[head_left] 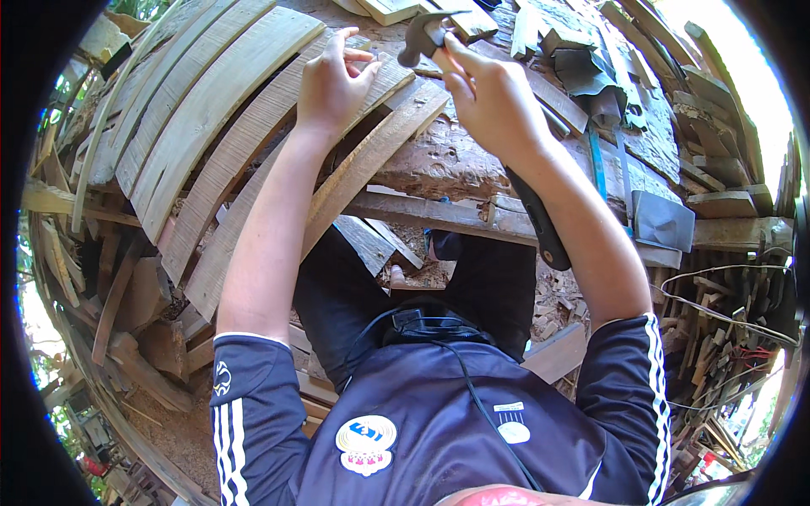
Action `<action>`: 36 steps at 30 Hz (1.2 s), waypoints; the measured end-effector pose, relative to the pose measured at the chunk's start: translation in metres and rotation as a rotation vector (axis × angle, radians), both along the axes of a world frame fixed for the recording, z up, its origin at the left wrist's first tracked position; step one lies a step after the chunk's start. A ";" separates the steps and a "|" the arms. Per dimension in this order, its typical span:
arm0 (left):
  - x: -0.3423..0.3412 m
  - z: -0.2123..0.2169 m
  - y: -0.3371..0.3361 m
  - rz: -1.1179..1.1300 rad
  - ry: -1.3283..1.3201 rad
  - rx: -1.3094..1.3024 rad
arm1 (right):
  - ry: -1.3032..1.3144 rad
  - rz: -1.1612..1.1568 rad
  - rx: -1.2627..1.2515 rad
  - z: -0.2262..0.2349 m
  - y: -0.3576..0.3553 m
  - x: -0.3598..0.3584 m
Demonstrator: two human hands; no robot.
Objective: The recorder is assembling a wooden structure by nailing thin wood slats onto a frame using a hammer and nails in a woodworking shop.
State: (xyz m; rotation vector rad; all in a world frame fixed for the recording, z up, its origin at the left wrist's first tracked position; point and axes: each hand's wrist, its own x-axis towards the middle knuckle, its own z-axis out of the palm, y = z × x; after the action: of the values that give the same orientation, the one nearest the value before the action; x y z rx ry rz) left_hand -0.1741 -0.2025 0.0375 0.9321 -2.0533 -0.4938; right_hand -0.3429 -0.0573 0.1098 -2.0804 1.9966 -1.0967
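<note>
My right hand (pixel 498 97) grips a claw hammer (pixel 423 40). The hammer's metal head is raised at the top middle, and its black handle end runs down along my right forearm. My left hand (pixel 331 84) is bent over the wooden slats (pixel 240 139), just left of the hammer head. Its thumb and fingertips come close together in a pinch; whatever they hold, if anything, is too small to make out. The slats lie side by side on the left and reach in under my left hand and forearm. One narrow slat (pixel 380 156) slants beside my left wrist.
A thick, rough wooden workbench (pixel 447 160) spans the far side. On its right lie a grey sheet scrap (pixel 582 72), a blue-edged saw-like strip (pixel 598 164) and a grey metal block (pixel 662 221). Stacked offcuts (pixel 717 164) rise at the right. Wood scraps cover the ground.
</note>
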 end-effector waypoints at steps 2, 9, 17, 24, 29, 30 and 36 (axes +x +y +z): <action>0.009 0.005 0.006 -0.005 -0.014 0.029 | -0.018 -0.018 0.071 -0.002 0.009 0.004; 0.043 0.000 0.029 -0.031 -0.357 -0.051 | 0.058 -0.017 0.022 -0.006 0.006 0.002; 0.043 0.004 0.034 0.014 -0.293 0.033 | 0.107 -0.017 -0.005 -0.003 -0.008 0.001; 0.041 0.002 0.033 0.029 -0.284 0.022 | 0.163 -0.051 0.023 0.011 -0.015 0.017; 0.045 0.000 0.033 0.027 -0.278 0.003 | -0.006 -0.146 0.061 0.007 -0.014 0.023; 0.046 0.001 0.034 0.032 -0.279 0.011 | 0.078 -0.162 0.041 0.016 -0.010 0.023; 0.045 -0.003 0.031 0.009 -0.274 0.006 | 0.127 0.028 -0.151 -0.002 -0.008 0.024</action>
State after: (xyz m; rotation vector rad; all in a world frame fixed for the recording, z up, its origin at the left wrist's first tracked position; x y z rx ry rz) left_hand -0.1287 -0.1715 0.0349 1.0601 -2.2913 -0.3840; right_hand -0.3193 -0.0649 0.1083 -2.2999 1.9889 -1.1724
